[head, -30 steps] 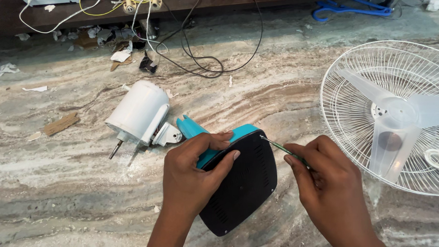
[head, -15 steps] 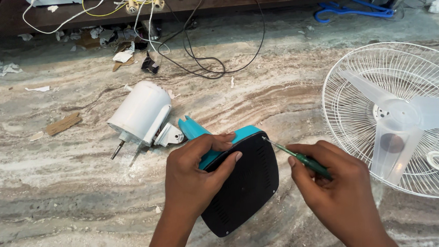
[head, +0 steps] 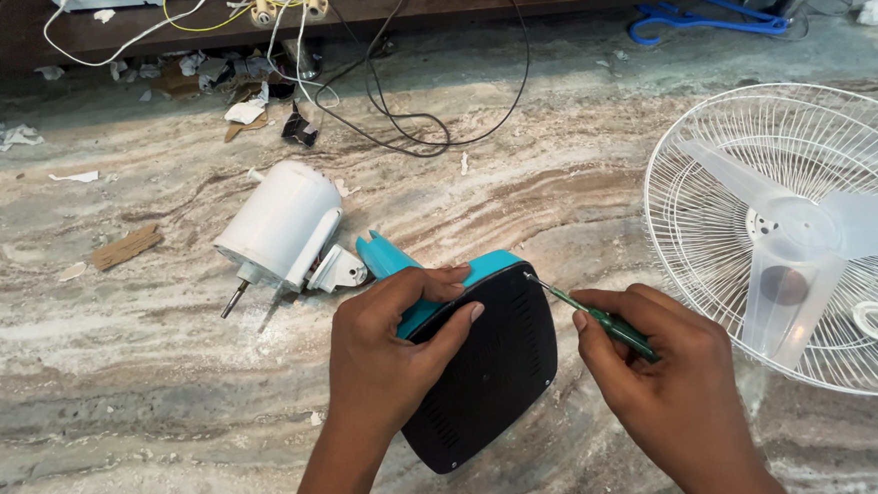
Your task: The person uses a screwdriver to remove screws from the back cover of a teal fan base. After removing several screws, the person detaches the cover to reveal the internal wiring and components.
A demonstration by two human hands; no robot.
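A teal fan base with a black vented underside (head: pixel 496 374) lies tipped on the marble floor. My left hand (head: pixel 390 355) grips its upper left edge, fingers over the teal rim. In my right hand (head: pixel 656 366) is a thin green-handled screwdriver (head: pixel 588 314). Its tip touches the top right corner of the black plate. A white cylindrical motor housing (head: pixel 283 225) with a bare shaft lies attached at the base's upper left.
A white wire fan guard (head: pixel 714 152) with translucent blades (head: pixel 810 248) lies flat at the right. Black and white cables (head: pixel 402 119), paper scraps and a wood chip (head: pixel 124 246) litter the far floor. A blue object (head: pixel 708 24) sits under the dark furniture.
My right hand has shifted slightly, bringing the screwdriver tip onto the base's top right corner. My left hand keeps its hold on the base.
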